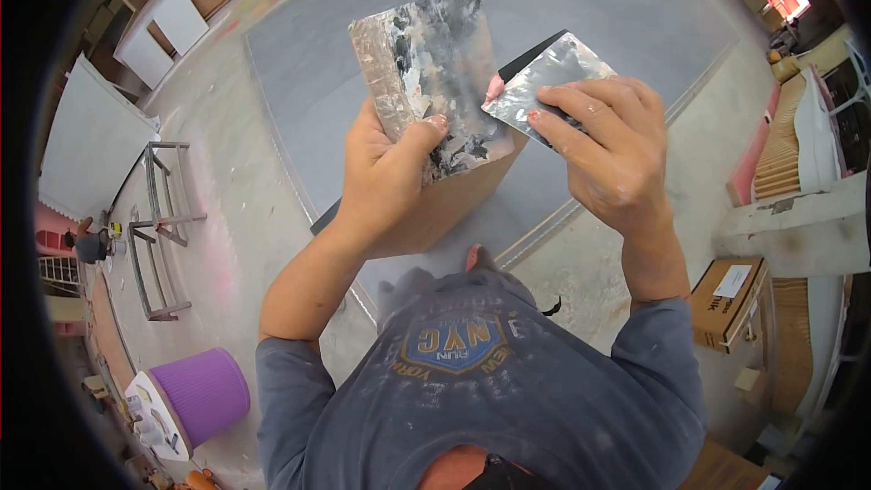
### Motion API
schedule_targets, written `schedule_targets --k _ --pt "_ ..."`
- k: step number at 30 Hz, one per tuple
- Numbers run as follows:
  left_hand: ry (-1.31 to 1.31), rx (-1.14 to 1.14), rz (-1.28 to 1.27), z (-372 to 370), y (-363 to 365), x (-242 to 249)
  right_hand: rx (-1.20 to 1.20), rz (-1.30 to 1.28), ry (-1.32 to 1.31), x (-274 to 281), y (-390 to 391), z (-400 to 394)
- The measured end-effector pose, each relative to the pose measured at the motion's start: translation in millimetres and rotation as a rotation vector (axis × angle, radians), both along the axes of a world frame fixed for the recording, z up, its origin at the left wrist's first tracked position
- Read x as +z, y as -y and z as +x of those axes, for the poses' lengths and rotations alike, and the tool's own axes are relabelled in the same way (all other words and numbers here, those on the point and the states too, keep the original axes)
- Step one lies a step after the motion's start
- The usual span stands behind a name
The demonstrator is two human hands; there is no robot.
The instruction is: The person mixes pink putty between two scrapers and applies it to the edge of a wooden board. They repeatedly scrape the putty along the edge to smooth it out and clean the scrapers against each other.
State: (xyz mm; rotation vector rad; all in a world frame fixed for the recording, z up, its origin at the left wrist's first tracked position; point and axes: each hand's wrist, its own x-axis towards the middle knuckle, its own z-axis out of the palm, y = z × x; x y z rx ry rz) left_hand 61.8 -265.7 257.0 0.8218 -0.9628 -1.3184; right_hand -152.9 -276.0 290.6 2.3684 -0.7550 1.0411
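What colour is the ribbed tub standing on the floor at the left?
The tub is purple, in the head view.

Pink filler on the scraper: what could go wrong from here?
1. The pink filler is a small dab at the scraper's edge, so it could drop onto the grey surface below.
2. The left hand's thumb presses on the smeared face of the board; loose residue could make that grip slip.
3. The right hand's fingertips lie on the scraper's face and could pick up smears.

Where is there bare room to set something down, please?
Bare floor lies between the metal frame and the grey panel; the panel's far side looks open too. Crowded: around the left hand, smeared board, right hand and scraper.
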Motion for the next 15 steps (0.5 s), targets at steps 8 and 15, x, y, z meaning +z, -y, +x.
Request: schedule_targets --k 8,15 --pt "-0.120 0.119 -0.060 35 33 -8 -0.069 0.375 0.324 -13 27 -73" --pt "-0.002 -0.030 0.254 90 14 -69 -0.433 0.457 0.583 -98 62 -115"
